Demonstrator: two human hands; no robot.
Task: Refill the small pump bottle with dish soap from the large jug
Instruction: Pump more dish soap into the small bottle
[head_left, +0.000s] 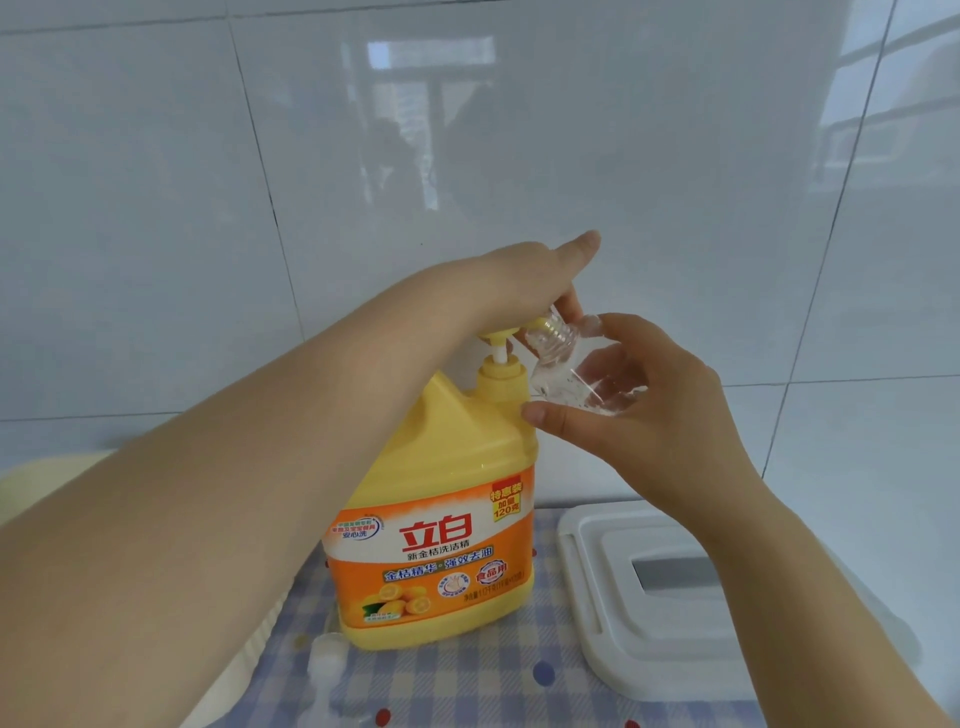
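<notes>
Head view. The large yellow jug (436, 525) stands upright at lower centre of the frame on a blue checked cloth (467, 680), long axis vertical, label facing the camera. Its pump head (136, 338) sits at the top, with the white stem partly exposed above the yellow collar.

The left hand (524, 280) lies over the pump head at centre frame; the index finger extends straight toward the upper right, and the other fingers curl down over the pump top. Whether they grip it or only press cannot be determined.

The small pump bottle (571, 374), clear and uncapped, is held just right of the jug's neck. Its long axis is tilted, with the threaded open neck pointing up and left toward the pump spout, and its base toward the lower right.

The right hand (649, 415) grasps the bottle body, thumb below and fingers curled around the far side.

A white lidded container (597, 613) sits at lower right on the cloth. A small whitish pump part (324, 660) lies at bottom centre, beside the jug base.
</notes>
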